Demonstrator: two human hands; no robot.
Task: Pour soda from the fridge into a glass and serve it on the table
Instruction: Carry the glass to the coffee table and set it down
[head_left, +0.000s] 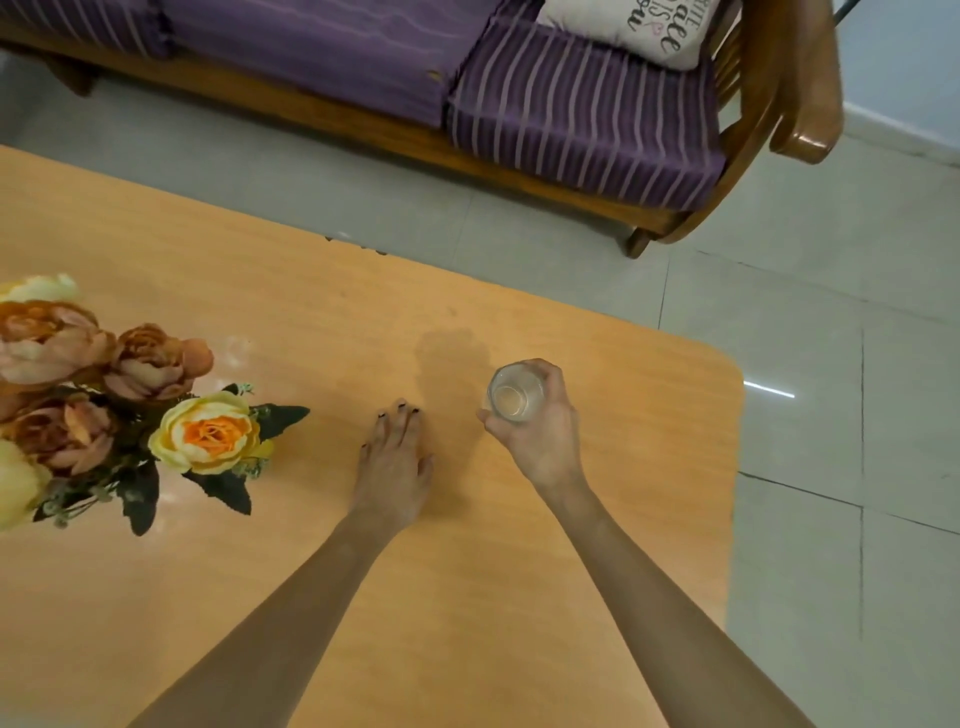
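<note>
The right hand (540, 436) curls its fingers (545, 374) round a glass (515, 397) of pale soda near the desk's (519, 597) right edge; the left hand (395, 457) lies beside it, fingers straight.

Upright clear glass (515, 396) above table (597, 571)

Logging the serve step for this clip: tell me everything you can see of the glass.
The glass is a clear, plain tumbler seen from almost straight above, upright, round rim open. Pale liquid seems to show inside; its level cannot be told. The right hand grips it, thumb on one side, fingers curled round the other. It is over the right part of the wooden table; whether its base touches the top is unclear. The left hand lies flat nearby, apart from it.
</note>
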